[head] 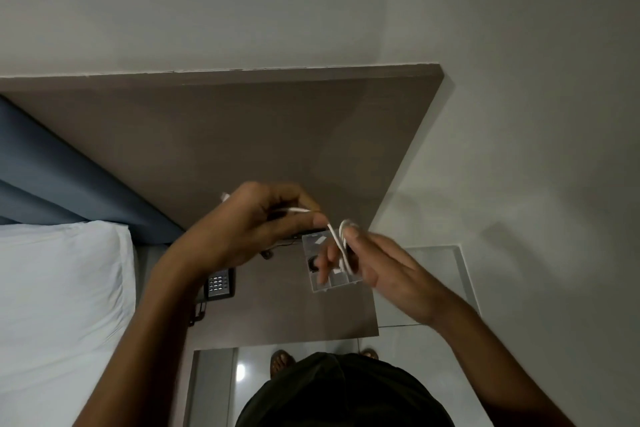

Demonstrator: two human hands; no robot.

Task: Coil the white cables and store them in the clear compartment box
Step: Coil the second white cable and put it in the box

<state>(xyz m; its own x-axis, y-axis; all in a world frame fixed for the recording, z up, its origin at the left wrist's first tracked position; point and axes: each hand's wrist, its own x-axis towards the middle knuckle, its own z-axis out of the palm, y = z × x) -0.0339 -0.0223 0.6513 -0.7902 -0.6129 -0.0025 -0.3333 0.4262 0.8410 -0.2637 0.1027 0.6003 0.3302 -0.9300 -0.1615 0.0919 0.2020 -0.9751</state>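
A thin white cable (334, 234) runs between both hands above the bedside table. My left hand (256, 222) pinches its free end, whose plug tip pokes out behind the knuckles. Several loops of the same cable are wound around the fingers of my right hand (374, 262), which are held fairly straight. Directly beneath my right hand sits the clear compartment box (313, 241) on the table, partly hidden by the fingers. White pieces lie in some of its compartments and a dark round item in another.
The brown bedside table (277, 308) carries a dark telephone (219, 284) with a keypad left of the box. A bed with a white pillow (59, 288) and blue headboard (52, 166) is on the left. A brown wall panel rises behind. Glossy floor tiles lie below.
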